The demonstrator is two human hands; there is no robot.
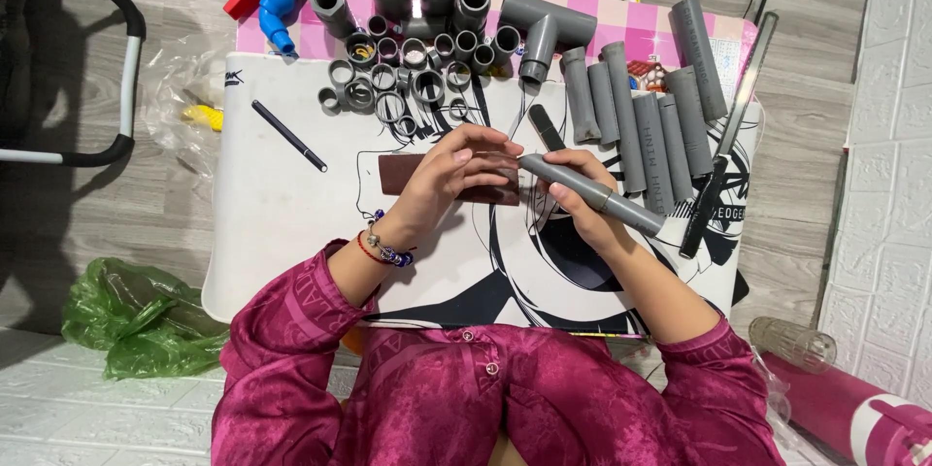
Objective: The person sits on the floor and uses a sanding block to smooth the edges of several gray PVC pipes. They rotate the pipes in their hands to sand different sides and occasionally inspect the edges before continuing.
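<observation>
Pipe [592, 196] held in right hand [582, 204], fingers wrapped tight round its middle. Long axis runs from upper left, near the sheet, down to lower right past the wrist. Left hand [456, 175] lies flat with fingers together, pressing on a brown sandpaper sheet [398, 173] on the white board [272, 223]; it clamps nothing. Pipe's upper-left end sits just at the left fingertips, over the sheet's right edge. Left hand is nearer that end. Cut pipe lengths [641, 116] and fittings [408, 68] lie beyond, well apart.
</observation>
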